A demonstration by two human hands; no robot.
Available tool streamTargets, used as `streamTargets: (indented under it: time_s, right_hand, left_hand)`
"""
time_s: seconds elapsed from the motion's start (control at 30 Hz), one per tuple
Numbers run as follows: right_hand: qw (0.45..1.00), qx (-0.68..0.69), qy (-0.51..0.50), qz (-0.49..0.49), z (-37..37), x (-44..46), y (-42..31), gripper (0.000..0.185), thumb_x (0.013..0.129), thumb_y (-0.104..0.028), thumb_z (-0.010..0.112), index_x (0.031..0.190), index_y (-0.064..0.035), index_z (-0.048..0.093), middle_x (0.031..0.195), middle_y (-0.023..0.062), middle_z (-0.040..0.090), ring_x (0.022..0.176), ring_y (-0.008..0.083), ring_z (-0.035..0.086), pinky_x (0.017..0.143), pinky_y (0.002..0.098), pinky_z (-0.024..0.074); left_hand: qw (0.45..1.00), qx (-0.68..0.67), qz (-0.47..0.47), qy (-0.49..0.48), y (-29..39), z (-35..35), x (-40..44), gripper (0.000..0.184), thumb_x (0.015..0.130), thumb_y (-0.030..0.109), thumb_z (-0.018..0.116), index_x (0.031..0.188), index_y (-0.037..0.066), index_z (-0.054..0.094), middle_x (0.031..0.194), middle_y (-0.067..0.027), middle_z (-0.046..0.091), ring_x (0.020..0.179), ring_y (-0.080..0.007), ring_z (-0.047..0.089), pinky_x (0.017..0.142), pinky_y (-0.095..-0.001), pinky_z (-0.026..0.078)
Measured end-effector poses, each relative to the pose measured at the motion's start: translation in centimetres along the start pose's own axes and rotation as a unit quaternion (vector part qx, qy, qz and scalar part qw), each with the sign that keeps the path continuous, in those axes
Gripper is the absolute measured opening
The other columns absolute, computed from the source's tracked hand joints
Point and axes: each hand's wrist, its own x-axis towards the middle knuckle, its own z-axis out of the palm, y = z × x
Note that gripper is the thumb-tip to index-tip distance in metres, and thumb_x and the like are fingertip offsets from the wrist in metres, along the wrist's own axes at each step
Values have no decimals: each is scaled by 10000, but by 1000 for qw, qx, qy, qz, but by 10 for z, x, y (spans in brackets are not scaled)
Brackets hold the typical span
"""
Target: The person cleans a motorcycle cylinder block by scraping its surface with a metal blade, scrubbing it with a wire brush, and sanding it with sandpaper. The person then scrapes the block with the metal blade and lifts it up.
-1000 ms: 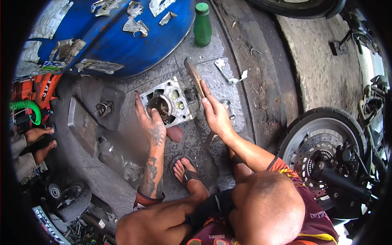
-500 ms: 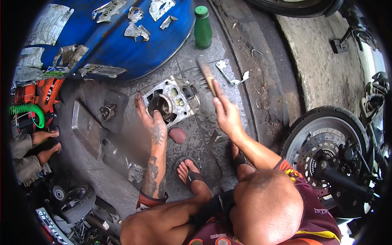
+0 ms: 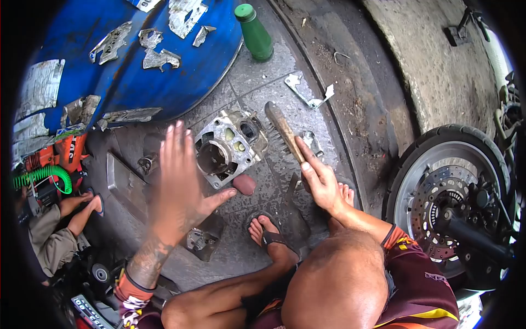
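A metal engine cylinder block (image 3: 236, 135) with a round bore rests on the grey tiled floor. My left hand (image 3: 178, 186) is raised to the left of the block, apart from it, fingers stretched out and slightly blurred, holding nothing. In my right hand (image 3: 320, 183) is the wooden handle of a wire brush (image 3: 283, 127); its bristles point left, to the right of the block and apart from it. A reddish lump (image 3: 244, 185) lies just below the block.
A blue drum (image 3: 164, 82) stands at upper left, with a green bottle (image 3: 255, 34) beside it. A metal bracket (image 3: 307, 93) lies beyond the brush. A metal tray (image 3: 127, 183) is at left, near another person's legs (image 3: 71, 216). A motorcycle wheel (image 3: 444, 197) stands at right.
My left hand has let go of the block and lifted toward the left, opening. The brush in my right hand has moved slightly lower. The whole view has shifted and turned a little.
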Motion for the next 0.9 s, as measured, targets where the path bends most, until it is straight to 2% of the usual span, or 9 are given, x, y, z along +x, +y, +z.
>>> streamTargets:
  time_s: [0.03,0.1,0.23,0.27,0.47,0.6,0.7,0.83,0.9]
  right_hand:
    - [1000,-2,-14,6,3,0,4,497,1033,-195,458,1513,-101,372,1468,202,470,1251,182,561,1017,308,422]
    - [957,-54,50,-279,13,8,24,498,1029,-199,465,1507,-91,380,1406,196,534,1154,278,644,961,335,486]
    - [976,-23,-33,-214,10,-6,23,504,1016,-157,461,1500,-53,367,1439,182,495,1205,358,574,1006,353,471]
    - [962,-40,4,-268,17,4,22,509,1010,-153,459,1510,-111,371,1439,197,482,1158,372,597,978,376,494]
    - [958,-87,17,-271,39,101,-36,487,1013,-204,480,1493,-184,404,803,299,606,666,439,649,659,457,505]
    - [953,-102,14,-285,14,25,13,525,1005,-111,457,1518,-180,373,1358,191,557,936,388,685,864,417,529]
    - [940,-100,34,-323,14,32,10,508,1008,-125,456,1509,-185,388,1366,174,555,1029,406,648,921,432,509]
    - [971,-134,-3,-201,33,93,-50,476,1016,-185,456,1489,-218,420,1280,210,588,1028,453,608,912,442,510]
    - [941,-114,46,-315,38,81,-25,481,1009,-179,476,1486,-206,423,1262,223,591,999,442,628,888,455,514]
  left_hand:
    - [1000,4,2,-6,-1,3,6,1201,737,580,766,1524,-78,142,1599,-289,113,1498,-421,94,1211,-512,95]
    - [997,36,3,-73,-2,19,24,1294,682,666,757,1498,-131,145,1592,-299,117,1501,-415,83,1214,-509,92]
    - [994,-49,-92,26,14,70,51,1043,855,610,615,1467,-144,235,1530,-335,244,1454,-441,215,1199,-515,148]
    - [992,-39,-72,96,15,79,51,828,954,495,512,1448,-134,296,1481,-330,338,1414,-447,295,1190,-532,169]
    - [984,-7,-100,150,16,96,53,679,959,337,484,1406,-157,356,1462,-320,386,1410,-435,319,1198,-546,145]
    - [976,17,-132,172,14,96,56,611,940,223,449,1405,-163,359,1454,-312,402,1424,-416,312,1204,-548,135]
    - [980,-9,-103,171,23,99,48,576,921,177,456,1378,-168,392,1434,-309,425,1416,-416,324,1203,-545,147]
    - [977,-14,-123,174,20,98,53,524,941,122,434,1392,-143,394,1439,-296,432,1407,-406,341,1209,-519,132]
    - [972,-17,-151,177,16,99,58,544,930,153,450,1373,-159,398,1420,-322,429,1396,-430,347,1206,-527,150]
